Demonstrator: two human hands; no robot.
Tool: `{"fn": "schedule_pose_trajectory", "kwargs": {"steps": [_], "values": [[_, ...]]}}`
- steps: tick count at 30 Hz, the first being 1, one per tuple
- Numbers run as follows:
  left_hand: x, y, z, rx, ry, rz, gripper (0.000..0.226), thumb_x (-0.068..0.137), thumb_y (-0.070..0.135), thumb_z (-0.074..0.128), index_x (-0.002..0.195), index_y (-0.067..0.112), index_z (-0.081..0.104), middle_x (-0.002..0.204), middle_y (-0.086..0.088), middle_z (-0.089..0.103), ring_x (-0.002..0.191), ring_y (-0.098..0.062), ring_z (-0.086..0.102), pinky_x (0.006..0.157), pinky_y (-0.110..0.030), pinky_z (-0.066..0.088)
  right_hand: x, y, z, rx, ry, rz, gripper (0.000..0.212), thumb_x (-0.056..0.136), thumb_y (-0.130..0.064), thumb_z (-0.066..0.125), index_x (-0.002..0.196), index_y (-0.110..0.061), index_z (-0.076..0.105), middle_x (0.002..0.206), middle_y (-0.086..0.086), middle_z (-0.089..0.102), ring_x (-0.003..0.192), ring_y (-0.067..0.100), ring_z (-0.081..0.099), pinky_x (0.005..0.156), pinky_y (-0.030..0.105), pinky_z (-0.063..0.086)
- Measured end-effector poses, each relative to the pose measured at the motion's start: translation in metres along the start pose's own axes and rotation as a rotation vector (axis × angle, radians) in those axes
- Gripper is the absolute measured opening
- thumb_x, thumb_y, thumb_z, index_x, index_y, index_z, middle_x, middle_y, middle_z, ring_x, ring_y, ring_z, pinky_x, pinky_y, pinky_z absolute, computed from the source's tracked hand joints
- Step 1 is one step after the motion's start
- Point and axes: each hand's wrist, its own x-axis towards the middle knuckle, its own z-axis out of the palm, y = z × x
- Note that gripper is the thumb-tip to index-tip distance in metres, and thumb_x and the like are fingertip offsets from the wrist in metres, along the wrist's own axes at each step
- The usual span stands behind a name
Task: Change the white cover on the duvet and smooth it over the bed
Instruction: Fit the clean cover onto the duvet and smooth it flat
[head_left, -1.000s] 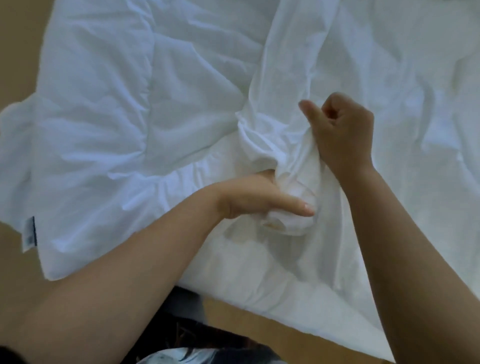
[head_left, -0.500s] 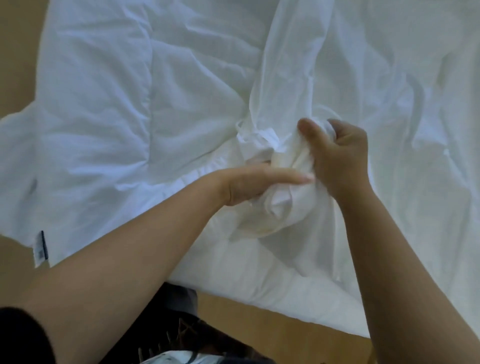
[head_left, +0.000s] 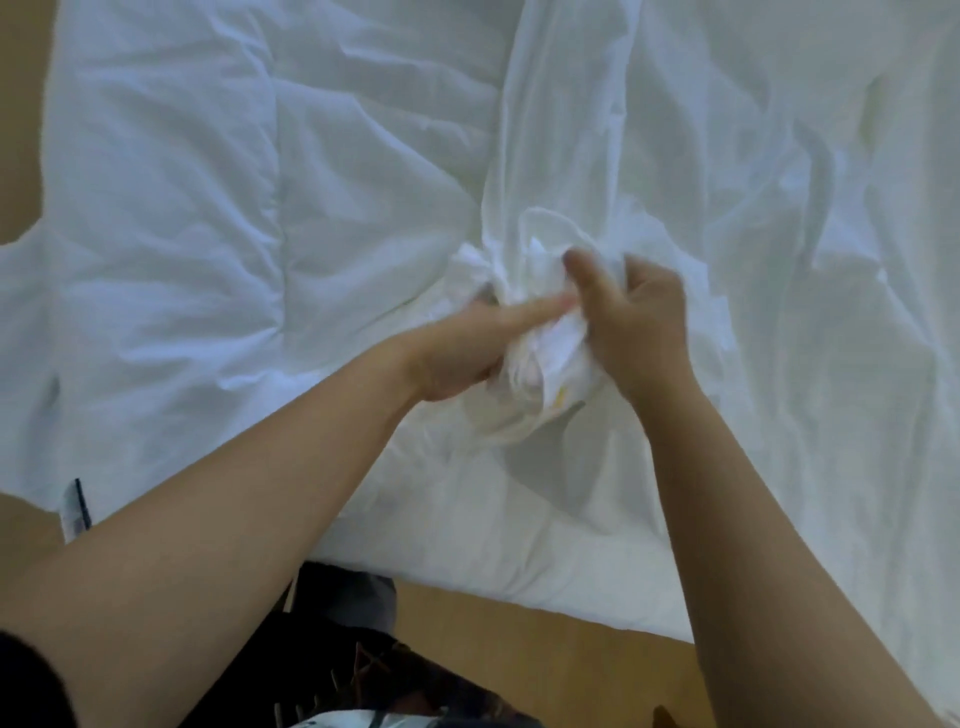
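A quilted white duvet (head_left: 218, 218) lies spread on the left, with a small label (head_left: 75, 506) at its near left edge. A thin white cover (head_left: 779, 218) lies crumpled over its right part. Between my hands a wad of the cover (head_left: 540, 364) is bunched up. My left hand (head_left: 467, 348) grips the wad from the left, index finger stretched along it. My right hand (head_left: 644, 322) clutches the same wad from the right, thumb up; it is blurred.
The bedding's near edge (head_left: 519, 582) ends just in front of me, with tan floor (head_left: 545, 644) below it and at the far left (head_left: 21, 104). My dark clothing (head_left: 337, 649) is at the bottom centre.
My right hand came down from above the fabric and closed on the wad beside my left hand. More cover has been gathered into the bunch. The view shifted slightly.
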Motion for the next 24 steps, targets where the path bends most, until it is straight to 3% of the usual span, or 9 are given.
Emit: {"fn": "schedule_pose_trajectory", "kwargs": {"steps": [2, 5, 8, 10, 11, 14, 17, 20, 24], "values": [[-0.007, -0.004, 0.008, 0.219, -0.124, -0.042, 0.027, 0.068, 0.027, 0.078, 0.092, 0.029, 0.064, 0.081, 0.018, 0.071, 0.080, 0.001, 0.066, 0.069, -0.017, 0.054, 0.013, -0.003, -0.008, 0.054, 0.114, -0.014, 0.042, 0.085, -0.031, 0.066, 0.056, -0.011, 0.043, 0.051, -0.004, 0.034, 0.050, 0.009, 0.033, 0.048, 0.028, 0.028], [-0.009, 0.003, 0.007, 0.327, -0.245, -0.136, 0.027, 0.060, 0.019, 0.078, 0.083, 0.024, 0.068, 0.076, 0.013, 0.071, 0.074, -0.002, 0.067, 0.061, -0.014, 0.051, 0.014, 0.004, -0.009, 0.011, 0.144, 0.004, 0.045, 0.086, -0.033, 0.064, 0.056, -0.013, 0.037, 0.053, -0.005, 0.029, 0.051, 0.009, 0.029, 0.050, 0.030, 0.027], [-0.011, 0.015, 0.003, 0.237, -0.221, -0.070, 0.029, 0.066, 0.013, 0.074, 0.094, 0.015, 0.068, 0.089, 0.003, 0.072, 0.089, -0.010, 0.068, 0.074, -0.023, 0.054, -0.005, 0.014, -0.004, -0.075, 0.127, 0.043, 0.044, 0.092, -0.037, 0.057, 0.059, -0.019, 0.034, 0.057, -0.009, 0.035, 0.053, 0.005, 0.034, 0.054, 0.024, 0.031], [-0.010, 0.019, 0.001, 0.089, -0.110, 0.026, 0.039, 0.073, 0.012, 0.070, 0.108, -0.003, 0.062, 0.101, -0.014, 0.066, 0.100, -0.026, 0.064, 0.092, -0.041, 0.050, -0.020, 0.018, -0.004, -0.006, 0.030, 0.068, 0.035, 0.093, -0.047, 0.049, 0.073, -0.019, 0.044, 0.068, -0.011, 0.047, 0.064, 0.005, 0.047, 0.060, 0.016, 0.038], [-0.009, 0.021, 0.001, 0.012, -0.064, 0.051, 0.039, 0.076, 0.012, 0.070, 0.108, -0.007, 0.060, 0.098, -0.017, 0.065, 0.097, -0.027, 0.064, 0.091, -0.043, 0.050, -0.026, 0.018, -0.003, 0.057, -0.039, 0.079, 0.037, 0.090, -0.053, 0.044, 0.080, -0.017, 0.049, 0.075, -0.012, 0.055, 0.070, 0.005, 0.053, 0.064, 0.015, 0.042], [-0.007, 0.020, 0.003, -0.055, 0.003, 0.063, 0.018, 0.081, 0.021, 0.067, 0.091, 0.006, 0.067, 0.082, -0.008, 0.070, 0.079, -0.018, 0.069, 0.071, -0.030, 0.056, -0.038, 0.016, 0.003, 0.142, -0.104, 0.056, 0.044, 0.088, -0.049, 0.046, 0.071, -0.010, 0.057, 0.068, -0.004, 0.064, 0.064, 0.009, 0.057, 0.062, 0.025, 0.046], [-0.014, 0.000, 0.014, 0.032, -0.014, 0.011, 0.022, 0.075, 0.029, 0.070, 0.095, 0.020, 0.066, 0.087, 0.001, 0.071, 0.085, -0.013, 0.068, 0.076, -0.028, 0.055, -0.020, 0.013, -0.004, 0.000, 0.129, 0.013, 0.047, 0.087, -0.035, 0.059, 0.051, -0.021, 0.033, 0.044, -0.010, 0.034, 0.046, 0.004, 0.032, 0.049, 0.026, 0.031], [-0.019, -0.009, 0.024, 0.108, -0.119, -0.070, 0.025, 0.069, 0.027, 0.068, 0.093, 0.025, 0.064, 0.084, 0.009, 0.070, 0.083, -0.009, 0.065, 0.074, -0.026, 0.050, 0.008, 0.013, -0.015, -0.183, 0.198, -0.027, 0.055, 0.089, -0.032, 0.061, 0.053, -0.020, 0.022, 0.049, -0.006, 0.023, 0.046, 0.011, 0.024, 0.054, 0.031, 0.023], [-0.017, 0.004, 0.021, 0.280, -0.236, -0.161, 0.012, 0.067, 0.016, 0.074, 0.061, 0.025, 0.069, 0.063, 0.009, 0.065, 0.062, -0.005, 0.061, 0.059, -0.018, 0.050, 0.006, 0.017, -0.010, -0.264, 0.186, -0.026, 0.046, 0.090, -0.038, 0.058, 0.059, -0.021, 0.029, 0.056, -0.008, 0.032, 0.052, 0.008, 0.032, 0.060, 0.029, 0.028]]}}
